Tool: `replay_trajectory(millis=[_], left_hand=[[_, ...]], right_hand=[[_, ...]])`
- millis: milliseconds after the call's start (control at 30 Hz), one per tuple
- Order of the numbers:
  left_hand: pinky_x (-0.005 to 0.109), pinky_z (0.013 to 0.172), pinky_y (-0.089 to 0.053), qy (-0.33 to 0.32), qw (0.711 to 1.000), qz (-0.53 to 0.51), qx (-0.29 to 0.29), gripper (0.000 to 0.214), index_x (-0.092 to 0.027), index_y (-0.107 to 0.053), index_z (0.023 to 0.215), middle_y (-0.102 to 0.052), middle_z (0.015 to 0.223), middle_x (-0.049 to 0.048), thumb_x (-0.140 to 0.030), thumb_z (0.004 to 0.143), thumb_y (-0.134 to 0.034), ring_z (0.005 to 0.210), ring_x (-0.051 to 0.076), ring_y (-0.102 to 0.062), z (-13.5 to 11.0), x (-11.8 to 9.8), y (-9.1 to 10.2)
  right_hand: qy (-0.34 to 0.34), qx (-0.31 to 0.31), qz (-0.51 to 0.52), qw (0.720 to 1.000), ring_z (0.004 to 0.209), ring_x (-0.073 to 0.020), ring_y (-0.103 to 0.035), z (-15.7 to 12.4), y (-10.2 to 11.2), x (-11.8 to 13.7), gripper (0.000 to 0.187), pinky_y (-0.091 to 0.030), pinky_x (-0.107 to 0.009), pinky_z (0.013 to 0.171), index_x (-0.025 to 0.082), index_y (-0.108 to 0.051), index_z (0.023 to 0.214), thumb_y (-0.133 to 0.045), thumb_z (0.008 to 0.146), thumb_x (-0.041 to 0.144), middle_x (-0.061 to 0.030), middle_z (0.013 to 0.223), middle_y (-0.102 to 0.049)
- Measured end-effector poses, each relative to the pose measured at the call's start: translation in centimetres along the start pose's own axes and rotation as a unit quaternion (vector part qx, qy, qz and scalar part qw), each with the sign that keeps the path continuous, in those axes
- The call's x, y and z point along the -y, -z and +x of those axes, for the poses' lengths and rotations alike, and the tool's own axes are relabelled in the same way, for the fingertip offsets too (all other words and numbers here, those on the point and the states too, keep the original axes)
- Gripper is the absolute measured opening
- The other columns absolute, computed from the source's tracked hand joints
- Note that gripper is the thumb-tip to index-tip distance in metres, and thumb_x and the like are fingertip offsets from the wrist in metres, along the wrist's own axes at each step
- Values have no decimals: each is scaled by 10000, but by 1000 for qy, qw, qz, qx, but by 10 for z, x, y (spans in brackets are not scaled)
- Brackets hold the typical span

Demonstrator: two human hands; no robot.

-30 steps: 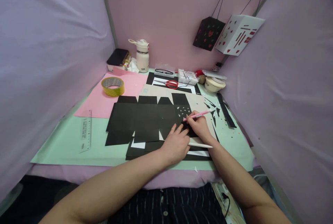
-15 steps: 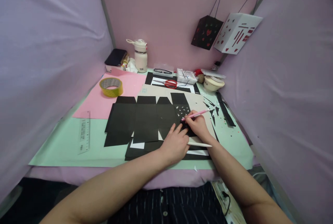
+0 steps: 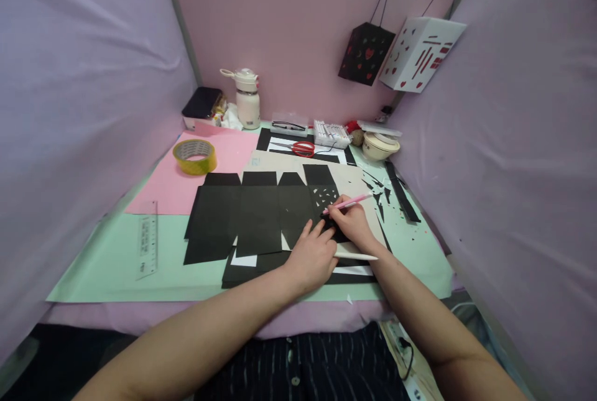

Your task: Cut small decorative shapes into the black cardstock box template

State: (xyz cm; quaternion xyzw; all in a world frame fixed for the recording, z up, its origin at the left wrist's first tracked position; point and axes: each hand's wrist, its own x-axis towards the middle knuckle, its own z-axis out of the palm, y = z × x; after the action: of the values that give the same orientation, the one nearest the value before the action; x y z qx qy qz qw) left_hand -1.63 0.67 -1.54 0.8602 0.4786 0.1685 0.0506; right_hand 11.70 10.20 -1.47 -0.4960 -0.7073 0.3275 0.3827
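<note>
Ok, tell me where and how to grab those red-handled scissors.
Take the scissors by the red handles, probably from the near right: they lie flat, handles toward the right, blades pointing left, so that approach should keep clear of the tips.

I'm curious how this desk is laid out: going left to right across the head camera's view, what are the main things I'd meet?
Clear ruler → yellow tape roll → cream bottle → red-handled scissors → right hand → black strip.
</note>
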Motion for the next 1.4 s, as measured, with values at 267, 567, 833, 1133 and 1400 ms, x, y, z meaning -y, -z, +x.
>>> replay_trajectory(millis=[267, 567, 833, 1133, 1400], left_hand=[[513, 1106, -225, -2, 1000, 5, 2, 235, -132, -642, 951, -550, 1280, 99, -298, 895, -485, 1303, 309, -369, 1, 0, 0], [506, 1106, -225, 0, 1000, 2, -4, 229, -138, -645, 947, -560, 1271, 95, -299, 893, -492, 1300, 305, -381, 1, 1, -2], [507, 1102, -250, 1, 1000, -1, -8, 205, -133, -641, 940, -567, 1275, 94, -294, 883, -528, 1287, 305, -407, 1, 1, 0], [442, 1069, -343, 19, 999, 8, -32, 279, -105, -613, 953, -569, 1270, 155, -351, 827, -648, 1248, 285, -473, 3, 5, -2], [373, 989, -439, 1, 999, 44, -2, 373, -105, -595, 909, -618, 1172, 174, -426, 756, -708, 1175, 289, -543, 8, 11, 10]], right_hand=[[2, -8, -11, 1000, 609, -164, -572, 0, 1, -1, 124, -406, -268, 581, 215, -523, 685, -567, 755, 307, 4, 659, -645], [3, -20, -20, 1000, 579, -150, -527, 0, 2, 2, 130, -377, -260, 551, 207, -502, 648, -559, 735, 283, 17, 601, -588], [1, -23, -2, 1000, 573, -146, -519, 0, 3, 0, 132, -371, -261, 542, 205, -500, 650, -567, 742, 271, 18, 597, -581], [-33, -50, 154, 986, 494, -111, -461, 1, 10, 1, 191, -352, -239, 476, 203, -514, 693, -596, 793, 343, 25, 586, -573], [-21, -60, 190, 980, 486, -99, -439, 3, 14, 1, 230, -328, -233, 472, 201, -510, 703, -608, 809, 381, 30, 582, -569]])
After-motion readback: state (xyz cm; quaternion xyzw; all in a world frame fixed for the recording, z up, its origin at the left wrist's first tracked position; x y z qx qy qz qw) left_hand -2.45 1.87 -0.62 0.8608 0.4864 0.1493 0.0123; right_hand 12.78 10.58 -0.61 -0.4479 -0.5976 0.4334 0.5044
